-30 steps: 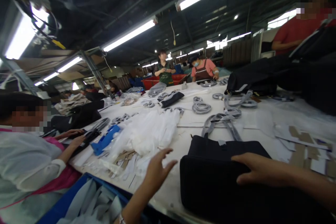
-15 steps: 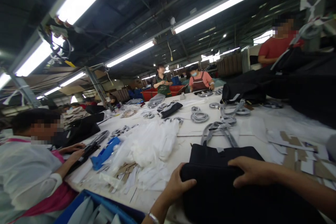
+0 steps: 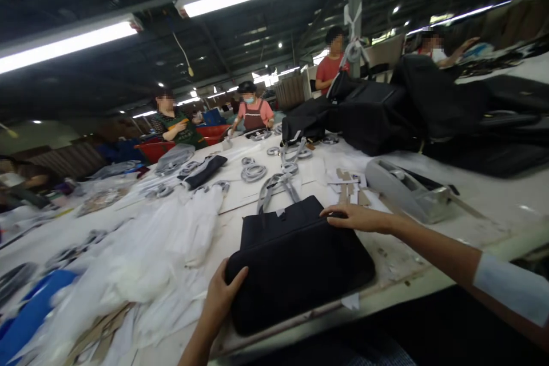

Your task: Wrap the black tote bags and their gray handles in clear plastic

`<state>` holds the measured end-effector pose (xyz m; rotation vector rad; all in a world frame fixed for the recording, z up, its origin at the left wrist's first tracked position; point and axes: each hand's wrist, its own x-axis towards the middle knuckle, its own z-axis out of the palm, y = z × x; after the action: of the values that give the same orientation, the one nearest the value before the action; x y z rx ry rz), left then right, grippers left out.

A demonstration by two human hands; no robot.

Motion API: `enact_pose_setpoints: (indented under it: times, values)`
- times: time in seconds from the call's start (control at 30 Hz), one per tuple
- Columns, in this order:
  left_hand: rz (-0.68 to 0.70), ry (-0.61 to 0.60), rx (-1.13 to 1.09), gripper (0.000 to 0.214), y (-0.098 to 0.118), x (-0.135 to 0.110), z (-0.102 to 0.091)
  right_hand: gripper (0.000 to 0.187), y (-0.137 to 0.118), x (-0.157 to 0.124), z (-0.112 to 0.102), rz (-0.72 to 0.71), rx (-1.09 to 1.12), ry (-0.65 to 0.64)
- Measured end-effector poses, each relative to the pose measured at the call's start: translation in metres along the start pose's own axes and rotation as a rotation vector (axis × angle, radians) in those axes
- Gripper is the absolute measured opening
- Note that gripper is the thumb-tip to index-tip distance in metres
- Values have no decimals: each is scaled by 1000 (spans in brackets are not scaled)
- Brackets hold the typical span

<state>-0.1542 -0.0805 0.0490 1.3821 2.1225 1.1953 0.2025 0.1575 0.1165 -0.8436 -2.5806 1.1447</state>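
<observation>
A black bag (image 3: 300, 269) lies near the front edge of the white table, its broad side facing me. My left hand (image 3: 221, 294) grips its left edge, thumb on the near face and fingers around behind. At the upper right edge, my right hand (image 3: 358, 219) is closed over the rim, with some fingertips hidden. Behind the rim shows another black panel (image 3: 274, 223); whether it belongs to the same bag I cannot tell. Grey wrapped straps (image 3: 266, 193) stretch out beyond that panel.
White wrapping sheets (image 3: 141, 257) heap up on the left beside a blue object (image 3: 38, 309). A grey tape dispenser (image 3: 407, 191) stands on the right, with black bags (image 3: 373, 114) piled behind. Coiled grey straps (image 3: 253, 172) lie farther back. Several people are around the tables.
My view has swung to the right, bringing the tape dispenser into sight. The bag now lies lower and flatter by the table edge, and my right hand has shifted toward its right corner.
</observation>
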Motion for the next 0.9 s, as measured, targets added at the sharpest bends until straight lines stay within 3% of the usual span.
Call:
enact_pose_setpoints:
  times: [0.13,0.37,0.67,0.77,0.9]
  values:
    - [-38,21,-21,48,-2,-1,2,67,10,-18,9,30,-10,69]
    - [-81,56,41,49,8,-2,6,67,29,-16,38,127,287,213]
    - [-146,76,-34,57,3,-3,8,56,43,-47,37,169,291,308]
    - [-164,106,-35,58,1,-4,9,47,38,-46,45,113,297,343]
    - [-137,113,18,58,0,-4,10,40,34,-43,46,-9,253,286]
